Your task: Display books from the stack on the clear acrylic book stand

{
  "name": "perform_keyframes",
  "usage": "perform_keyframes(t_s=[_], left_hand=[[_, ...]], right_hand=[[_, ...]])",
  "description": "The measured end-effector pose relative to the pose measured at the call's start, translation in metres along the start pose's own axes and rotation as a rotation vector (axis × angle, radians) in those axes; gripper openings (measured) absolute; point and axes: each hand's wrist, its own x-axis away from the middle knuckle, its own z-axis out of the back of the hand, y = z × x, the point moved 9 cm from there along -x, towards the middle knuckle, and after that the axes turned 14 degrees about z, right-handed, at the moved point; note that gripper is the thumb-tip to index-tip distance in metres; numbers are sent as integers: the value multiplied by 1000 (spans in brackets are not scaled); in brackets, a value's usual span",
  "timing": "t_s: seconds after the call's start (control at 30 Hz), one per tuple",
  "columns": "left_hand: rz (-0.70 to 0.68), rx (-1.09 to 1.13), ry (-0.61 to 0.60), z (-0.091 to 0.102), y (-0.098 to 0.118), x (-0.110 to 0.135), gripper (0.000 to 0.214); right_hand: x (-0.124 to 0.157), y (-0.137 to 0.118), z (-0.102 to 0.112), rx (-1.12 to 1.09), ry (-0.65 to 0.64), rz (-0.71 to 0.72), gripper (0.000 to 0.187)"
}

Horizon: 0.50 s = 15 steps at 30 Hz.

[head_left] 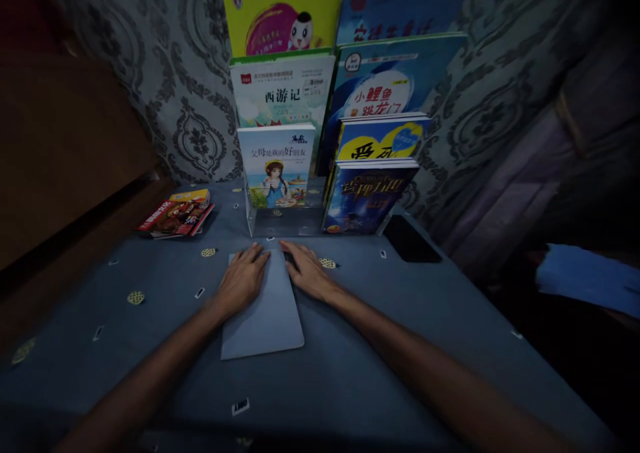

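Note:
A thin booklet with a plain pale blue-grey cover (267, 316) lies flat on the table, slightly tilted. My left hand (245, 276) rests palm down on its upper left part, fingers stretched forward. At the booklet's upper right edge is my right hand (310, 273), its fingers extended and its thumb apart from them. A dark patch shows between that thumb and the fingers; whether it is shadow or a small object, I cannot tell. Just beyond both hands stands a clear stand (287, 223) with several upright books, including a picture book with a girl (277, 179) and a dark blue book (367, 199).
A small pile of books with a red cover (175, 216) on top lies at the left. To the right of the stand is a black phone-like slab (413, 239). The blue patterned tablecloth (165, 346) reaches a patterned curtain (200, 126); brown furniture (65, 153) borders the left side.

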Motion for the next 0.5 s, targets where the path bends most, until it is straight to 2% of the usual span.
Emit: perform_keyframes(t_s=[0.13,0.27,0.37,0.5], left_hand=[[-70,74,-8,-7,12,-12,42],[-122,154,-1,-8,12,-13,43],[-212,216,-23,-5,19,1,40],[-310,269,-69,3,37,35,38]], right_hand=[[-1,13,-1,-119,46,2,62],[-3,15,-2,-111,58,36,61],[-4,13,-3,-79,52,40,56],[-4,10,-3,-38,48,37,50]])
